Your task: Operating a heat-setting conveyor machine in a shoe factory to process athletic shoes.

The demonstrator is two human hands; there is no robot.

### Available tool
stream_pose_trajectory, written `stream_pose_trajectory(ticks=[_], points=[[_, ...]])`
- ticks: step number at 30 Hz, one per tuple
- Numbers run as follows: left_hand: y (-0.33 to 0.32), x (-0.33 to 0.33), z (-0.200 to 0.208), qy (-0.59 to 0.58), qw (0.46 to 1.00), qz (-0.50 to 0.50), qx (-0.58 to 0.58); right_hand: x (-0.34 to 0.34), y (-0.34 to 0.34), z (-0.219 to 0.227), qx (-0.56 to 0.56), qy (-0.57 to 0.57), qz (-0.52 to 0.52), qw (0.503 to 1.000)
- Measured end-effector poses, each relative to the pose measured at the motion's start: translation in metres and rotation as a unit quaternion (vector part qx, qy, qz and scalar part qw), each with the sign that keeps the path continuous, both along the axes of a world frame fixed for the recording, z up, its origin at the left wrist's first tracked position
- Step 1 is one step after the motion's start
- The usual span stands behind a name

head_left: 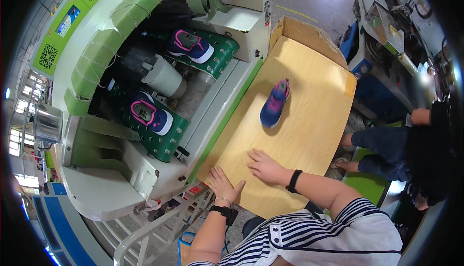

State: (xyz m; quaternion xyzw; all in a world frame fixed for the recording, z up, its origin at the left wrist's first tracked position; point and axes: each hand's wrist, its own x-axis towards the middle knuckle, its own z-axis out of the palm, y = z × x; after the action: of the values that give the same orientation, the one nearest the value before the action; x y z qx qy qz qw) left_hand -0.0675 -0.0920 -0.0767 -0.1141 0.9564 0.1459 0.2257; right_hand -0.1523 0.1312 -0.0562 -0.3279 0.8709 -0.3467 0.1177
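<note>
My left hand (223, 187) rests on the near left corner of a wood-grain table (314, 106), its fingers spread and nothing in it. Just right of it, my right hand (267, 167) lies palm down on the same tabletop, fingers stretched out, also holding nothing. Farther up the table a navy and pink sneaker (274, 105) stands apart from both hands. Two similar shoes sit inside the machine on the left: one sneaker (190, 46) on the far green dotted conveyor belt (224, 48), another sneaker (151, 113) on the near green belt (173, 138).
A white machine housing (96, 188) with green fabric strips (99, 58) borders the table's left side. A cardboard edging (309, 36) rises at the table's far end. Another person (386, 155) is at the right, beside dark equipment (377, 82). White metal rails (140, 237) run below left.
</note>
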Motion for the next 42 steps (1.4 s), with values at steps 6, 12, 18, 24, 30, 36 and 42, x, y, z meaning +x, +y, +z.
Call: stream_pose_trajectory(ticks=[6,12,18,24,30,36,42], points=[[0.0,-0.003,-0.018,-0.035,0.999,-0.017,-0.017,-0.097,0.034,0.071,-0.165,0.23,-0.151,0.947],[0.001,-0.013,-0.02,-0.05,0.998,-0.027,-0.033,-0.199,0.11,0.038,-0.013,-0.231,-0.32,0.919],[-0.001,-0.013,-0.014,-0.053,0.998,-0.007,-0.039,-0.112,0.081,0.027,0.008,0.037,-0.152,0.988],[-0.003,-0.013,-0.011,-0.063,0.997,-0.024,-0.028,0.004,0.062,0.047,0.046,-0.075,-0.301,0.95],[0.004,-0.02,-0.005,-0.092,0.995,-0.039,-0.017,0.116,0.097,0.057,0.049,-0.094,-0.37,0.923],[-0.046,-0.027,-0.061,-0.007,0.989,-0.137,-0.06,0.163,0.092,0.045,0.042,-0.056,-0.367,0.928],[-0.002,-0.025,-0.017,-0.064,0.99,-0.082,-0.091,0.184,0.11,0.043,0.074,-0.042,-0.414,0.906]])
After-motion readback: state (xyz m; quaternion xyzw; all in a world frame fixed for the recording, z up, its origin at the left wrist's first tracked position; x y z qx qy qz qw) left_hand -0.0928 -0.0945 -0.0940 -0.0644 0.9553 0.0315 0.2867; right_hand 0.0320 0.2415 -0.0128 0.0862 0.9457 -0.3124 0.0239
